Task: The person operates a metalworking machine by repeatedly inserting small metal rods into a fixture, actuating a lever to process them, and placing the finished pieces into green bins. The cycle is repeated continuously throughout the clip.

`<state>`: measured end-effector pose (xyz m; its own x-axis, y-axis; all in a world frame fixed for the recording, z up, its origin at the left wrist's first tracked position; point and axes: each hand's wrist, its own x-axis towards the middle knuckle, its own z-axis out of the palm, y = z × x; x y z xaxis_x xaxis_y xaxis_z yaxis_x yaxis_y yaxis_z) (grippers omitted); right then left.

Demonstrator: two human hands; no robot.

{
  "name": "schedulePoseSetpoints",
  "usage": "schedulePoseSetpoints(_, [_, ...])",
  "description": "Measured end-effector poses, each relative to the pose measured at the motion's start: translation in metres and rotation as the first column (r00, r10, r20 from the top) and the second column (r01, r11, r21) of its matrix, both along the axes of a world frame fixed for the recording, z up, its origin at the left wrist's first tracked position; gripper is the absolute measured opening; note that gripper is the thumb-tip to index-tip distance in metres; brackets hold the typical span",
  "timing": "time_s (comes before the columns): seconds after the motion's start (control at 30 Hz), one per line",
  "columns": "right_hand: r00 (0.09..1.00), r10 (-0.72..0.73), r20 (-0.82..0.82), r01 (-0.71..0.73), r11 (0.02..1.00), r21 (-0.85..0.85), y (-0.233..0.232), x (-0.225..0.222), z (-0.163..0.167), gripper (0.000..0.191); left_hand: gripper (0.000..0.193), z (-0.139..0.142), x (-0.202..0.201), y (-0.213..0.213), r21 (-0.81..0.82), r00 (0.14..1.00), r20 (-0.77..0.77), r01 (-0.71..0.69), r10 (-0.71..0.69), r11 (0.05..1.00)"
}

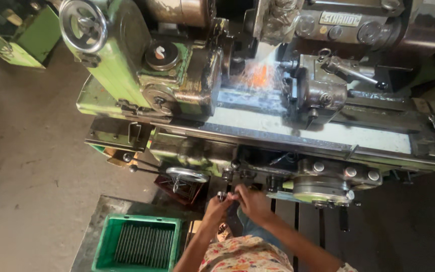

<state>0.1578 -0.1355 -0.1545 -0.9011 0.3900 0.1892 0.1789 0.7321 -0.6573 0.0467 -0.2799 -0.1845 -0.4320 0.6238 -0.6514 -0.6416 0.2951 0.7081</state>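
Head view: both hands, left (pixel 216 207) and right (pixel 250 201), fingers curled around a small metal part (pixel 222 195) (details unclear) below the grinding machine (pixel 187 75).

The small part (pixel 222 195) pinched by both hands is too small to identify.

A small rectangular nameplate (pixel 340 19) sits at the top of the picture, fixed to the dark upper housing of the grinding machine (pixel 187 75), right of the middle. It is pale, cream to silver, with dark raised lettering and a thin dark border, and it lies slightly tilted, its right end a little lower. It stands above the spray of orange sparks (pixel 258 75). No packages, signs or screens show anywhere else in view.
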Motion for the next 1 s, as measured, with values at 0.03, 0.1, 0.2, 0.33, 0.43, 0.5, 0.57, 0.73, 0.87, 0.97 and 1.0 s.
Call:
schedulePoseSetpoints(0.03, [0.998, 0.024, -0.057, -0.023, 0.999, 0.034, 0.005, -0.005, 0.01, 0.016, 0.018, 0.0, 0.004, 0.006, -0.028, 0.998, 0.004, -0.069, 0.069, 0.997])
schedulePoseSetpoints(0.1, [0.984, 0.078, -0.157, -0.064, 0.994, 0.094, 0.015, -0.013, 0.031, 0.014, 0.028, 0.004, 0.009, 0.018, 0.06, 0.979, 0.085, -0.192, 0.187, 0.98])
schedulePoseSetpoints(0.2, [0.975, 0.086, -0.204, -0.047, 0.981, 0.188, 0.027, -0.021, 0.064, 0.02, 0.03, 0.019, 0.01, 0.029, 0.066, 0.935, 0.144, -0.335, 0.324, 0.94])
schedulePoseSetpoints(0.33, [0.962, 0.041, -0.272, 0.027, 0.97, 0.24, 0.026, -0.032, 0.09, 0.027, 0.024, 0.043, 0.007, 0.036, 0.158, 0.932, 0.127, -0.356, 0.338, 0.921])
schedulePoseSetpoints(0.43, [0.951, -0.024, -0.307, 0.089, 0.976, 0.201, 0.019, -0.039, 0.096, 0.021, 0.025, 0.051, 0.004, 0.041, 0.201, 0.916, 0.152, -0.396, 0.371, 0.896])
schedulePoseSetpoints(0.5, [0.931, -0.047, -0.363, 0.129, 0.97, 0.204, 0.015, -0.041, 0.096, 0.016, 0.02, 0.05, 0.004, 0.045, 0.162, 0.909, 0.142, -0.412, 0.392, 0.897])
schedulePoseSetpoints(0.57, [0.934, -0.101, -0.342, 0.165, 0.972, 0.165, 0.014, -0.041, 0.094, 0.015, 0.019, 0.048, 0.004, 0.049, 0.185, 0.904, 0.161, -0.421, 0.395, 0.888])
schedulePoseSetpoints(0.73, [0.948, -0.174, -0.267, 0.217, 0.966, 0.14, 0.023, -0.038, 0.086, 0.02, 0.021, 0.045, 0.007, 0.059, 0.233, 0.913, 0.139, -0.406, 0.383, 0.884])
schedulePoseSetpoints(0.87, [0.974, -0.187, -0.129, 0.194, 0.98, 0.045, 0.037, -0.025, 0.067, 0.033, 0.022, 0.047, -0.003, 0.063, 0.131, 0.96, 0.151, -0.255, 0.235, 0.958])
schedulePoseSetpoints(0.97, [0.976, -0.17, -0.137, 0.171, 0.985, -0.001, 0.043, -0.007, 0.043, 0.028, 0.041, 0.046, -0.019, 0.06, 0.124, 0.965, 0.242, -0.131, 0.098, 0.984])
schedulePoseSetpoints(1.0, [0.975, -0.154, -0.158, 0.155, 0.988, -0.003, 0.044, 0.0, 0.035, 0.025, 0.043, 0.046, -0.023, 0.058, 0.104, 0.972, 0.231, -0.059, 0.034, 0.993])
